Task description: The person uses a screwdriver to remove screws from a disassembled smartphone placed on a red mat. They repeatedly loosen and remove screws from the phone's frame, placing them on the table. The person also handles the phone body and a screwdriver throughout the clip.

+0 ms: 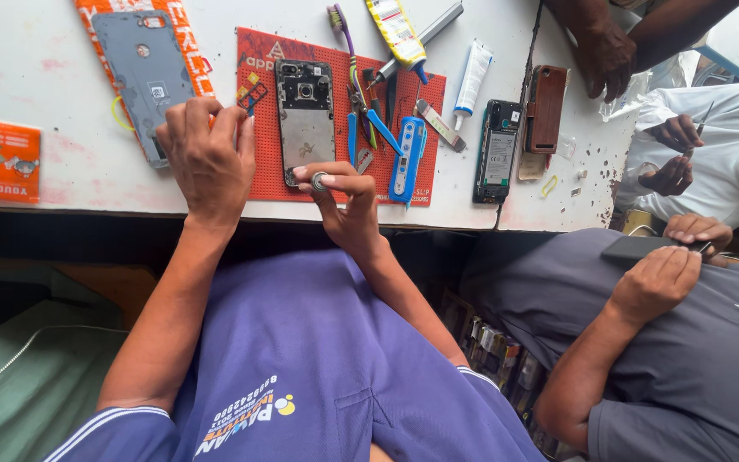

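Observation:
My right hand point(348, 205) pinches a small round silver part point(319, 180) between thumb and fingertips, just at the near end of an opened phone point(305, 120) that lies back-up on a red work mat point(258, 184). My left hand point(207, 162) rests with curled fingers at the mat's left edge, touching the lower corner of a grey phone back cover point(138, 73). Its back faces me, so what lies under the fingers is hidden. A small dark piece point(252, 92) sits just past its fingertips.
Blue pry tools point(408, 158), a toothbrush point(341, 30), a white tube point(472, 77), a second opened phone point(498, 150), a brown case point(546, 107) and an orange card point(3, 158) lie on the white table point(62, 103). A seated co-worker's hands point(665, 274) hold a dark phone; other people work at the right.

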